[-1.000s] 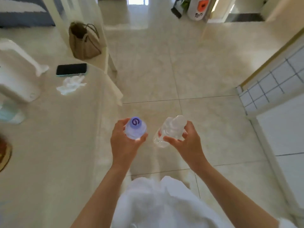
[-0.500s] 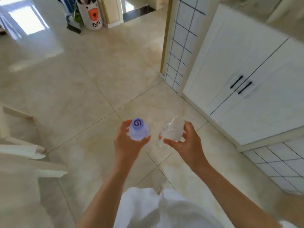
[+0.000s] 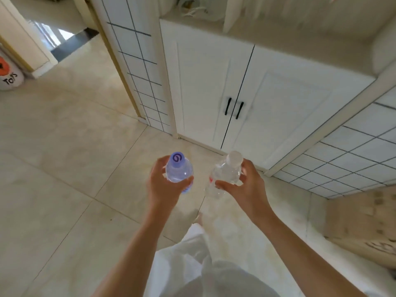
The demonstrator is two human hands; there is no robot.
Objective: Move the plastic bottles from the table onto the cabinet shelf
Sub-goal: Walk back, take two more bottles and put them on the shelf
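My left hand [image 3: 164, 189] grips a clear plastic bottle with a purple cap [image 3: 179, 169], held upright over the floor. My right hand [image 3: 244, 189] holds a second clear plastic bottle with a white cap [image 3: 225, 174], tilted a little to the right. Both bottles are at waist height, side by side and apart. Ahead stands the white cabinet [image 3: 267, 108] with two closed doors and black handles [image 3: 234, 108]. Its beige shelf surface [image 3: 300, 37] runs above the doors, at the top of the view.
A tiled white wall panel [image 3: 137, 67] stands left of the cabinet, another tiled panel [image 3: 353, 155] on the right. White items lie blurred on the shelf at top [image 3: 192, 9]. A cardboard box [image 3: 364, 221] sits on the floor at right. A white toy bin [image 3: 8, 76] is far left.
My view has swung right from the table to the cabinet, which now lies nearer and more central. Both hands keep the same hold on the bottles.
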